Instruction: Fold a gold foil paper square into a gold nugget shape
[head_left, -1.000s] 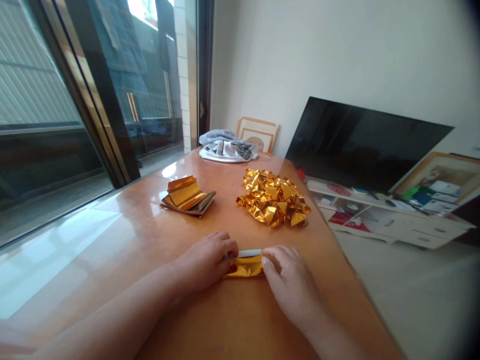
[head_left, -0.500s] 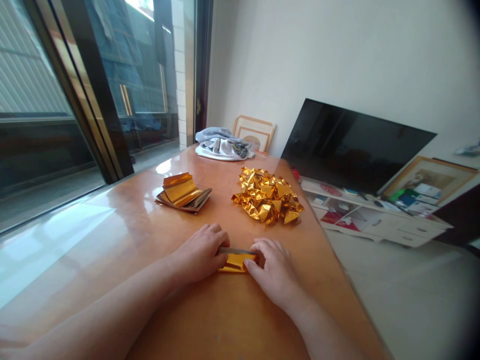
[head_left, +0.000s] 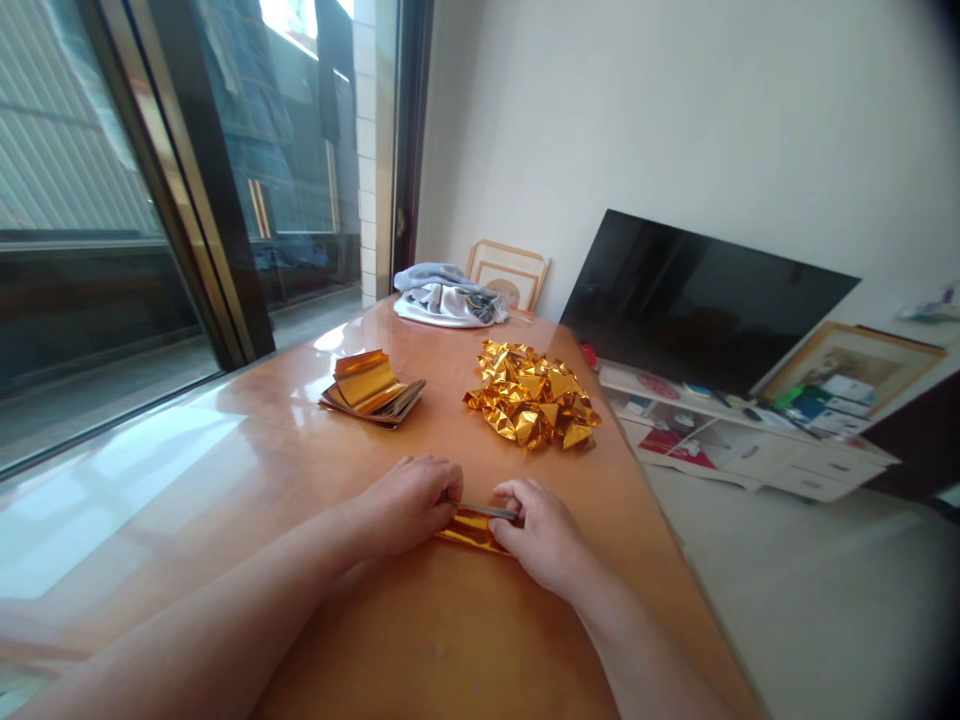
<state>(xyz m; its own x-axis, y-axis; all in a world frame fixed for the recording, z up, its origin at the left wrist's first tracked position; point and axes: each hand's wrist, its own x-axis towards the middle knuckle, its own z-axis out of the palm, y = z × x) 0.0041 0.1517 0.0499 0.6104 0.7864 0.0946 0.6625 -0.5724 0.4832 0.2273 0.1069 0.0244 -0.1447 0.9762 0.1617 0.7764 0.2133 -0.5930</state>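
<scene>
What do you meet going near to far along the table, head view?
Gold sheet → pile of folded gold foil → cloth bundle → framed pictures.

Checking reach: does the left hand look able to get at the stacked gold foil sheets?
Likely yes: nothing stands between the left hand and stacked sheets, though that hand holds folded gold foil.
</scene>
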